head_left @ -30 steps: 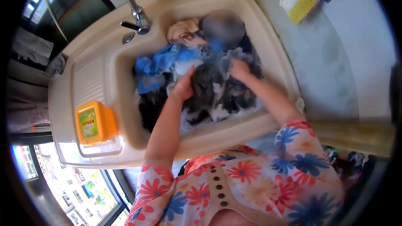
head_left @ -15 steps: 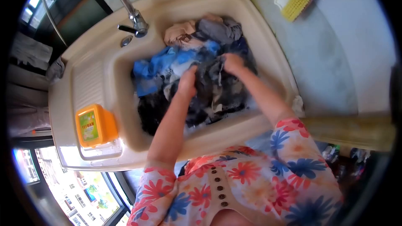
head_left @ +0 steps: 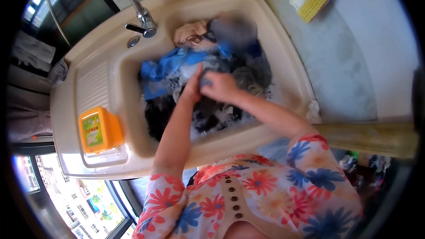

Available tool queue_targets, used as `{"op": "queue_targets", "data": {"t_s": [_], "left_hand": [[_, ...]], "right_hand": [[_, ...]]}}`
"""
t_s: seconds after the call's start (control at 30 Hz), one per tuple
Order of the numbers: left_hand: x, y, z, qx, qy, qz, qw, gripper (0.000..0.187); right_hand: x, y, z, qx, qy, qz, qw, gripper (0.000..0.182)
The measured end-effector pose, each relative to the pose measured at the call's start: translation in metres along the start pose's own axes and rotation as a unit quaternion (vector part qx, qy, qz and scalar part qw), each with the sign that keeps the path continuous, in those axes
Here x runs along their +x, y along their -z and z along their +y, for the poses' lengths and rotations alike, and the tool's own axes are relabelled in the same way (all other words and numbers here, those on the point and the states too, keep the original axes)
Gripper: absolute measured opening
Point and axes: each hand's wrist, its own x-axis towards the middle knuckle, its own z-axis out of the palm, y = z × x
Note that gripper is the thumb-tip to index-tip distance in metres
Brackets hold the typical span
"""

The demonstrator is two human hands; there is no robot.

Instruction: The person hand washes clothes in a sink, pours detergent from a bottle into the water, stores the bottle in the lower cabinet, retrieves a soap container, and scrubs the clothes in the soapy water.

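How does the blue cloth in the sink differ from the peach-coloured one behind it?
The blue cloth is bright blue and spread out across the left of the basin; the peach cloth is pale and bunched in a lump near the tap. The blue cloth lies in suds beside the left hand; the peach cloth lies farther back, untouched. Both are crumpled and lie inside the sink.

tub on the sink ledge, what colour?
Orange tub with a green label, clearest in the head view.
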Motion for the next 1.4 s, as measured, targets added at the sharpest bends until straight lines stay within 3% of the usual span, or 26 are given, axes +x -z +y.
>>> {"op": "queue_targets", "data": {"t_s": [0.07,0.1,0.17,0.2,0.33,0.37,0.4,0.43,0.47,0.5,0.57,0.6,0.7,0.77,0.8,0.83,0.87,0.9,1.0,1.1,1.13,1.17,1.23,1.27,1.3,1.4], "left_hand": [[-0.003,0.009,-0.018,0.107,-0.233,-0.103,0.961,0.031],[0.012,0.029,-0.03,0.131,-0.322,-0.156,0.924,0.026],[0.028,0.035,-0.033,0.079,-0.233,0.007,0.969,0.019],[-0.002,-0.013,-0.019,0.032,-0.093,0.233,0.967,0.019],[0.013,-0.007,-0.027,0.05,-0.125,0.186,0.973,0.02],[0.027,0.031,-0.036,-0.024,-0.209,0.028,0.977,0.023],[0.032,0.039,-0.028,0.119,-0.189,0.067,0.972,0.023],[0.037,0.046,-0.02,0.26,-0.162,0.101,0.947,0.022],[0.002,-0.009,-0.013,0.177,-0.132,0.183,0.958,0.021],[0.002,-0.015,-0.012,0.234,-0.139,0.148,0.951,0.021],[0.007,-0.024,-0.018,0.491,-0.211,0.062,0.843,0.029],[0.004,-0.035,-0.018,0.616,-0.272,0.015,0.739,0.034],[0.01,-0.007,-0.018,0.796,-0.346,0.132,0.479,0.047],[-0.01,0.01,0.015,0.809,-0.131,0.16,0.551,0.055],[-0.005,0.042,0.027,0.752,-0.127,0.156,0.628,0.055],[0.001,0.072,0.031,0.729,-0.208,0.175,0.629,0.054],[0.003,0.083,0.039,0.741,-0.125,0.215,0.624,0.05],[0.006,0.09,0.045,0.746,-0.041,0.253,0.614,0.047],[0.034,0.133,0.041,0.878,-0.054,0.203,0.43,0.041],[-0.012,0.002,0.048,0.894,-0.059,0.186,0.404,0.034],[-0.022,-0.039,0.041,0.857,-0.151,0.183,0.458,0.026],[-0.006,-0.036,0.022,0.743,-0.286,0.191,0.574,0.02],[0.025,-0.024,-0.015,0.785,-0.252,0.207,0.526,0.019],[0.026,-0.025,-0.011,0.709,-0.22,0.176,0.646,0.019],[0.025,-0.021,-0.005,0.62,-0.179,0.139,0.752,0.019],[0.001,-0.01,0.02,0.192,-0.064,0.073,0.977,0.021]], "right_hand": [[-0.004,-0.004,-0.061,0.032,0.13,0.053,0.99,0.02],[0.002,-0.013,-0.046,0.025,0.11,0.08,0.99,0.02],[0.032,-0.036,0.007,0.008,0.068,0.129,0.989,0.021],[0.052,-0.032,0.022,-0.081,-0.091,0.136,0.983,0.024],[0.043,-0.025,0.021,-0.108,-0.042,0.107,0.987,0.026],[0.02,-0.033,0.007,-0.074,0.011,0.113,0.991,0.024],[0.008,-0.038,-0.003,-0.038,0.067,0.122,0.99,0.025],[0.005,-0.033,0.008,-0.043,0.007,0.081,0.996,0.022],[0.012,-0.028,0.033,-0.055,-0.032,0.07,0.995,0.021],[0.021,-0.016,0.059,-0.082,-0.067,0.06,0.993,0.024],[0.035,0.01,0.112,-0.121,-0.227,0.073,0.964,0.033],[0.033,0.02,0.13,-0.156,-0.229,0.114,0.954,0.034],[0.009,0.015,0.127,-0.175,-0.14,0.089,0.97,0.024],[-0.002,0.017,0.122,-0.242,-0.125,-0.044,0.961,0.019],[-0.003,0.019,0.13,-0.245,-0.154,-0.068,0.955,0.018],[0.0,0.021,0.143,-0.25,-0.181,-0.09,0.947,0.018],[0.003,0.022,0.152,-0.255,-0.207,-0.112,0.938,0.018],[0.003,0.02,0.157,-0.248,-0.231,-0.08,0.937,0.022],[0.007,0.028,0.133,-0.241,-0.259,-0.151,0.923,0.022],[0.017,0.039,0.15,-0.098,-0.212,-0.145,0.961,0.02],[0.02,0.048,0.155,-0.042,-0.203,-0.13,0.97,0.02],[0.019,0.048,0.167,-0.043,-0.227,-0.025,0.973,0.022],[0.017,0.022,0.147,-0.141,-0.215,-0.015,0.966,0.022],[0.015,0.013,0.142,-0.191,-0.209,-0.012,0.959,0.023],[0.012,0.005,0.152,-0.188,-0.107,-0.16,0.963,0.023],[0.015,0.034,0.15,-0.104,-0.209,-0.069,0.97,0.024]]}}
